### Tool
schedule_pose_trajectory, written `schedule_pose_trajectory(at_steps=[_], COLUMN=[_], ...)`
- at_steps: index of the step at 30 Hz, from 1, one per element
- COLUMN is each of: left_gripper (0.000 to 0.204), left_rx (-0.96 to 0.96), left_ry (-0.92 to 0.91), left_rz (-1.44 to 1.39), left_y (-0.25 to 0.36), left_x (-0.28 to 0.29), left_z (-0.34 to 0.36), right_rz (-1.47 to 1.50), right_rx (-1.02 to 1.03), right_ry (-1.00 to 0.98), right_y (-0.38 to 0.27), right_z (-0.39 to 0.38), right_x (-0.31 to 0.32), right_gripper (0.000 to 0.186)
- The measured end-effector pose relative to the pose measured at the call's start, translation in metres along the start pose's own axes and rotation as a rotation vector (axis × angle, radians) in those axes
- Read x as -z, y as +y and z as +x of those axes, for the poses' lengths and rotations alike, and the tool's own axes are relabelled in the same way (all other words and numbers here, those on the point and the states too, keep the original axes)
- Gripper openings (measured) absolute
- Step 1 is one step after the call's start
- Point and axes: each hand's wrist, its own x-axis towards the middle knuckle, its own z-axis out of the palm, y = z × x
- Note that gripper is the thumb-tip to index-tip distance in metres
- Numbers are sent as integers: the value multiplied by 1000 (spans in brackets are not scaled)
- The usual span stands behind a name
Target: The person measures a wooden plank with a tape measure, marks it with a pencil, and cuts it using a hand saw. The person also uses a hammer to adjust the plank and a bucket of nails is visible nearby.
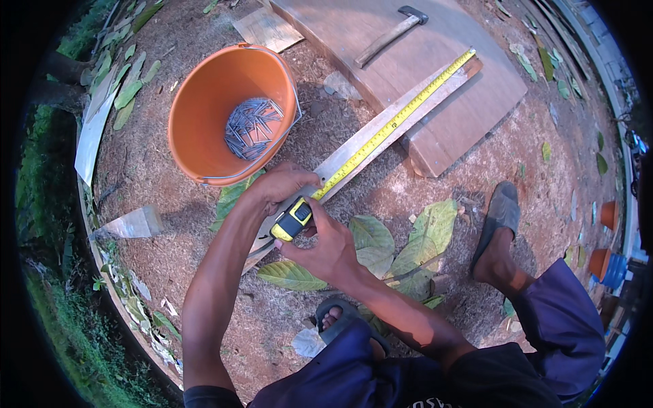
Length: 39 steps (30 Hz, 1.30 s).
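Observation:
A yellow and black tape measure point(292, 219) is gripped in my right hand point(328, 246), thumb and fingers around its case. Its yellow blade point(394, 124) runs out along a narrow wooden plank point(354, 144) to the plank's far end. My left hand point(287, 185) is closed over the plank's left edge, beside the blade and just ahead of the case; its fingertips are partly hidden. The plank lies slanted, its far part resting on a broad wooden board point(469, 112). A hammer point(391, 37) lies on that board.
To the left of the plank stands an orange bucket point(187, 129) with several nails point(253, 128) inside. Large leaves point(428, 234) are scattered over the bare soil near my sandalled feet. A thin wood piece point(267, 30) lies behind the bucket. Flowerpots point(600, 262) stand far right.

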Motion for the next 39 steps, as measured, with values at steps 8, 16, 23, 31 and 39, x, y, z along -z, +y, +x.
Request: schedule_pose_trajectory(at_steps=[8,16,23,31,39], left_gripper=[42,66,68,53,47], left_rx=[-7,-51,-136,-372,-664], left_ry=[-24,160,377,733,1013], left_rz=[20,274,571,720,881], left_y=[1,-11,-14,-49,-85], left_x=[-2,-8,-46,-89,-114], left_z=[-5,-12,-35,-40,-33], right_rz=[0,-335,-402,-321,-306], right_rx=[166,450,465,300,232], right_ry=[98,95,-241,-665,-725], right_y=[17,48,58,68,63], right_z=[-6,-22,-61,-112,-116], right_x=[52,91,93,72,82], right_gripper=[90,94,93,97,96])
